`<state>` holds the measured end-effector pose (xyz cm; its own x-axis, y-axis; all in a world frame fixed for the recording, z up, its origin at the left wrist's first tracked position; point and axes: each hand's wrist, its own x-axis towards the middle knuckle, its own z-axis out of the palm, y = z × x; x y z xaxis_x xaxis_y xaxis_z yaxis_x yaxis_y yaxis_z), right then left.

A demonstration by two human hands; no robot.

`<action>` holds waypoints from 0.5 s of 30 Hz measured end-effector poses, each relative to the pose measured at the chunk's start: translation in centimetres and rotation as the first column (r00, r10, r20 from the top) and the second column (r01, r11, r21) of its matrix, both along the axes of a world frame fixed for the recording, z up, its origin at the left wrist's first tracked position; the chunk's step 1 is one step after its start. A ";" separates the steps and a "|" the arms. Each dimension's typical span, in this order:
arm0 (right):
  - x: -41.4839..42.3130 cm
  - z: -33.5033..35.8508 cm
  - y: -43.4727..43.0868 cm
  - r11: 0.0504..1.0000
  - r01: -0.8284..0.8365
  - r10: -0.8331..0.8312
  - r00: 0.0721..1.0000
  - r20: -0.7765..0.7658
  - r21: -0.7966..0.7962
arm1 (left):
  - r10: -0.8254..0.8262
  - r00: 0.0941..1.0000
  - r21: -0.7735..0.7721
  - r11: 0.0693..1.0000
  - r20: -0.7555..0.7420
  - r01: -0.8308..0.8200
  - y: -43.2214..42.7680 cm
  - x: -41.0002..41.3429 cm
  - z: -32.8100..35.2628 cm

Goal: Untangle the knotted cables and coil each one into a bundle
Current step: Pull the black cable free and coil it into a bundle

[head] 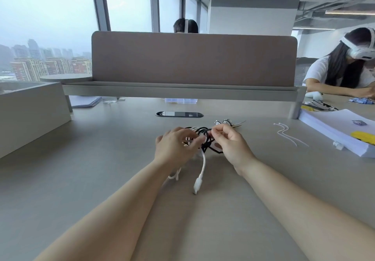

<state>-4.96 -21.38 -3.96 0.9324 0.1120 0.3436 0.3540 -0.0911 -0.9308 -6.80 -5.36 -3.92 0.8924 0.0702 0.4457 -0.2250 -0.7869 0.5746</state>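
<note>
**Table (pixel 97 165).** The surface is bare near me and to the left. A grey box (pixel 30 110) bounds the left side. A divider screen (pixel 192 57) bounds the far side, with a cable port (pixel 179 114) set in the top just in front of it. A stack of paper (pixel 332 130) sits on the right. Two white zip ties (pixel 288 134) lie between that stack and my right hand, apart from both.

**Knotted cables (pixel 205 135).** Black and white strands are wound together at mid-table, between my hands. One white cable end (pixel 199 177) trails out of the knot toward me, and its plug lies between my forearms.

**Left hand (pixel 172 147).** The back faces up. The fingers are curled over the left side of the knot, gripping it, and the thumb reaches right across the strands.

**Right hand (pixel 229 141).** Thumb and forefinger are pressed together on a black strand at the knot's upper right. The other fingers are curled beneath.

**Not legible.**
- My left hand covers much of the knot, so I cannot count the cables.
- I cannot tell whether the knot rests on the table or is lifted.
- A white loop (pixel 174 176) shows partly under my left wrist.
- Small pale bundles (pixel 223 122) lie just beyond my right hand, too small to identify.
</note>
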 end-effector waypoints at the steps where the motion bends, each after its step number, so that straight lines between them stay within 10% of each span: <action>1: -0.1 0.0 0.0 1.000 -0.011 0.012 1.000 0.012 -0.016 | -0.004 0.999 0.051 0.999 -0.048 0.007 -0.1 0.0 -0.2; 9: -0.6 0.3 0.4 0.979 -0.201 0.201 0.979 0.020 0.019 | -0.089 0.949 0.177 0.973 -0.302 0.148 -0.4 -0.1 0.2; 15: -0.9 1.1 0.3 0.971 -0.203 0.208 0.977 -0.034 0.125 | -0.267 0.952 -0.441 0.880 -0.149 0.178 -0.3 0.3 -0.3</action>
<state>-5.90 -21.04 -2.88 0.9091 0.2633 0.3229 0.3093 0.0929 -0.9464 -6.52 -5.61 -4.19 0.9730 -0.0014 0.2308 -0.2114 -0.4060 0.8891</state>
